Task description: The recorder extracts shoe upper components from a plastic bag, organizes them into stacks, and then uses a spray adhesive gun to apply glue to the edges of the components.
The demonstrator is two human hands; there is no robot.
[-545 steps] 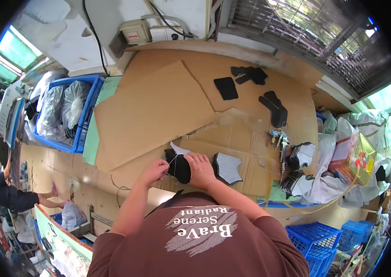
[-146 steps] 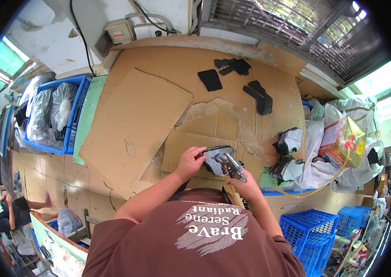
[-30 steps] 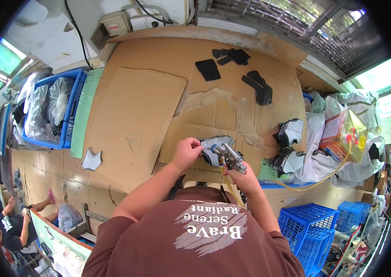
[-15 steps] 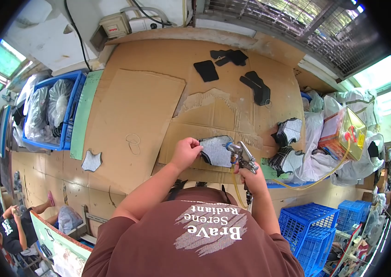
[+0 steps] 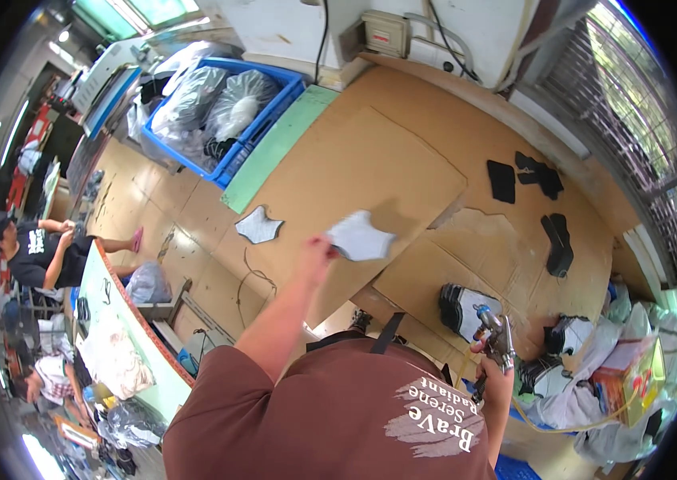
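The left hand (image 5: 319, 251) pinches a pale cut piece (image 5: 364, 236) by its edge over the cardboard sheet (image 5: 378, 148) while the right hand (image 5: 492, 374) grips a spray gun (image 5: 501, 342) near the stack (image 5: 453, 307), seemingly a laying-out step whose next move calls for flat release apart from the similar piece (image 5: 259, 226).

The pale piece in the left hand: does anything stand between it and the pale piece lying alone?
Nothing visible, except the left hand itself, at the edge of the held piece; bare cardboard shows towards the lone piece.
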